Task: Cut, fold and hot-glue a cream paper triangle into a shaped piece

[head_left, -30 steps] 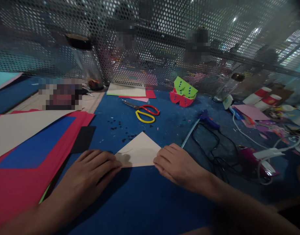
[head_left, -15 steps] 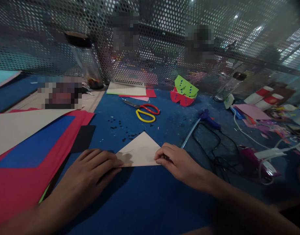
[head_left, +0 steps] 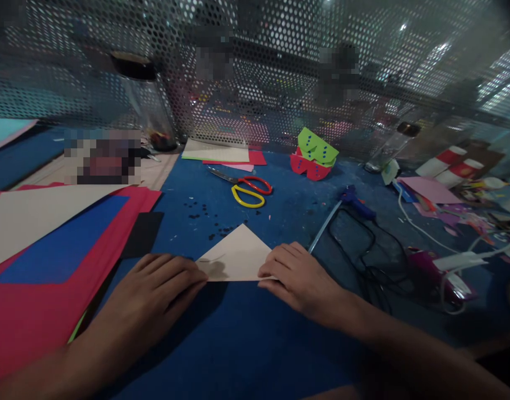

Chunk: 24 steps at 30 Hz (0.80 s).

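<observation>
A cream sheet of paper (head_left: 238,256), folded into a triangle, lies on the blue table with its peak pointing away from me. My left hand (head_left: 159,291) pinches its left corner between thumb and fingers. At the right corner, my right hand (head_left: 294,278) has its fingers on top and its thumb at the near edge. Both outer corners are hidden under my fingers. Beyond the peak lie scissors (head_left: 249,191) with one red and one yellow handle, and small dark paper bits (head_left: 196,211).
Coloured paper sheets (head_left: 34,322) are stacked at the left. A blue glue gun (head_left: 357,203) with a dark cord lies to the right, near a magenta device (head_left: 440,275). Green and red paper cutouts (head_left: 313,155) stand before the perforated metal panel (head_left: 271,83). A jar (head_left: 149,105) stands back left.
My right thumb has moved down to the paper's near edge, and the right fingers now lie flatter over the corner. The left hand keeps its grip, almost unmoved.
</observation>
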### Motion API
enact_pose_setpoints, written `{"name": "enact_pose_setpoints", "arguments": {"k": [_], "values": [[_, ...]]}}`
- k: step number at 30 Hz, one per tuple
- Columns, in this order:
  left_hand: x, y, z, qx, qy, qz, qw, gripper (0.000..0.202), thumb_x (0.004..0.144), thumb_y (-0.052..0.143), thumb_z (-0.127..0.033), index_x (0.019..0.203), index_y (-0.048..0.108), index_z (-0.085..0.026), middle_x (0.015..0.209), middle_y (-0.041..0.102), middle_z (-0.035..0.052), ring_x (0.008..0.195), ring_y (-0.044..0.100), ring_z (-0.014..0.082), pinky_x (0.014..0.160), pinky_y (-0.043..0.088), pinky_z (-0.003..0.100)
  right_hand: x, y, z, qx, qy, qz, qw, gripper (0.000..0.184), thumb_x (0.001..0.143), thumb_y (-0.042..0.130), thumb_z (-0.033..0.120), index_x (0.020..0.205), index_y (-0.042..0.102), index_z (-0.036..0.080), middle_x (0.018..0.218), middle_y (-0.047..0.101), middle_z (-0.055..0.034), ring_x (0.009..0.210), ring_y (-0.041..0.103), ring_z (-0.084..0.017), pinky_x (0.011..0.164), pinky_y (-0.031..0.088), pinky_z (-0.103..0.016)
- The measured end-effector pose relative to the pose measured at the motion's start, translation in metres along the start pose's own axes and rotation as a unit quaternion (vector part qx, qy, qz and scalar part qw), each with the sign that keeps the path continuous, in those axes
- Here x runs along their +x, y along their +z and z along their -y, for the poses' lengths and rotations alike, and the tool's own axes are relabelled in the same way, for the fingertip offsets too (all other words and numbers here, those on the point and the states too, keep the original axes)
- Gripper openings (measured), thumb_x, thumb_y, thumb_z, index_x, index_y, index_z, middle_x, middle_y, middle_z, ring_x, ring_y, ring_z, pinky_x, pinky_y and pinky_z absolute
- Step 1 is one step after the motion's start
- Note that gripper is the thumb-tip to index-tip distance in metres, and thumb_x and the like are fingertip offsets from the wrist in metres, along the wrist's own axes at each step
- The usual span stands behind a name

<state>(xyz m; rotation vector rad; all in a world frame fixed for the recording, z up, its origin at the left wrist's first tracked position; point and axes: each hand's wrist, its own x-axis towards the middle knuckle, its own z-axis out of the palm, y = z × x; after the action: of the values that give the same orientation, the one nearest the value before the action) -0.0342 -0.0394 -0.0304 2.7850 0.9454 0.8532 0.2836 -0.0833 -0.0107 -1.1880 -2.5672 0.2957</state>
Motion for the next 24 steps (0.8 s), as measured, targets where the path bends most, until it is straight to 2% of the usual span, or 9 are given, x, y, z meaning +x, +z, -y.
{"name": "enact_pose_setpoints", "arguments": {"k": [5, 12, 17, 24], "values": [[0.002, -0.002, -0.001, 0.006, 0.013, 0.019, 1.0, 0.029, 0.112, 0.05, -0.032, 0.098, 0.075, -0.026, 0.095, 0.077, 0.0004, 0.085, 0.068, 0.0198, 0.079, 0.047, 0.037, 0.001, -0.001, 0.0, -0.047, -0.021, 0.009, 0.999, 0.024, 0.114, 0.05, 0.029, 0.108, 0.069, 0.018, 0.106, 0.074, -0.0065, 0.095, 0.061, -0.02, 0.082, 0.037, -0.036], [0.003, -0.001, -0.001, -0.026, -0.011, 0.02, 0.999, 0.035, 0.113, 0.047, -0.037, 0.096, 0.076, -0.026, 0.093, 0.077, -0.0009, 0.083, 0.068, 0.0182, 0.078, 0.047, 0.035, -0.002, -0.004, 0.0, -0.049, -0.015, 0.027, 0.998, 0.02, 0.113, 0.052, 0.027, 0.111, 0.069, 0.017, 0.109, 0.074, -0.0065, 0.097, 0.062, -0.021, 0.084, 0.04, -0.036], [0.002, -0.001, 0.002, -0.05, -0.049, 0.042, 0.997, 0.036, 0.111, 0.049, -0.041, 0.097, 0.079, -0.028, 0.097, 0.08, -0.0001, 0.089, 0.071, 0.0199, 0.083, 0.05, 0.035, -0.003, -0.005, -0.001, -0.014, 0.019, 0.032, 0.999, 0.015, 0.112, 0.057, 0.027, 0.108, 0.069, 0.019, 0.108, 0.073, -0.0056, 0.1, 0.064, -0.02, 0.086, 0.042, -0.035], [-0.001, -0.002, 0.006, -0.059, -0.111, 0.076, 0.989, 0.034, 0.109, 0.051, -0.048, 0.101, 0.078, -0.03, 0.1, 0.08, 0.0004, 0.091, 0.072, 0.0237, 0.083, 0.051, 0.04, 0.001, -0.012, -0.002, 0.064, 0.112, 0.057, 0.99, 0.013, 0.108, 0.064, 0.027, 0.099, 0.07, 0.021, 0.102, 0.073, -0.0032, 0.097, 0.065, -0.019, 0.087, 0.043, -0.034]]}}
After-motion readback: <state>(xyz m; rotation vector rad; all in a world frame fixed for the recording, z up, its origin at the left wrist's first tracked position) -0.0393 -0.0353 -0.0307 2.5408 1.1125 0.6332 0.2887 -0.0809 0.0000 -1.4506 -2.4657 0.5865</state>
